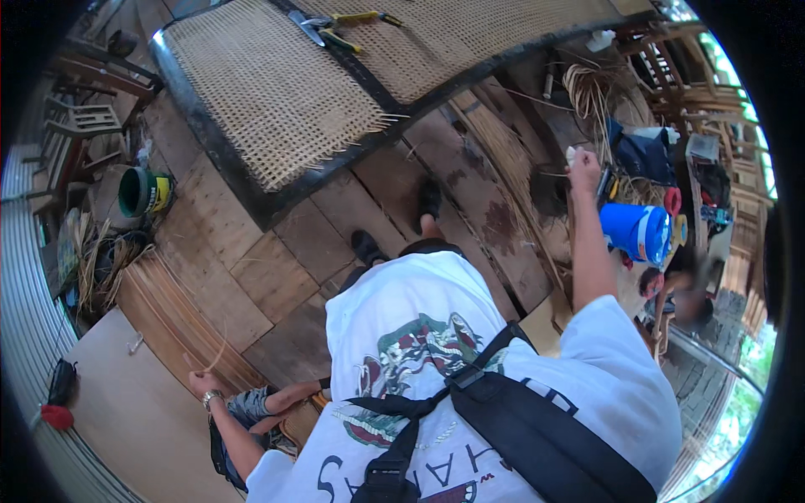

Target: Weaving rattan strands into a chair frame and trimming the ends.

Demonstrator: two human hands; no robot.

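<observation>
Out at the lower left, my left hand [201, 382], with a watch at the wrist, is closed on a thin pale cane strip [221, 350] that curves upward. My right hand [584, 174] reaches out to the right, its fingers closed round a small white wad [571, 156], perhaps cloth; its exact kind is too small to tell. Ahead of me lies a dark-framed panel of woven cane webbing [268, 101], with frayed strands at its near right corner. Pliers with yellow handles [356, 17] and a bladed tool [307, 28] rest on the webbing.
A blue bucket [631, 232] stands just right of my right hand, near a coil of cane [587, 88]. Long cane strips [503, 159] lie across the plank floor [285, 277]. At left are a dark green bucket [134, 193] and wooden chair frames [80, 121]. Another person's leg [293, 396] shows beside my left arm.
</observation>
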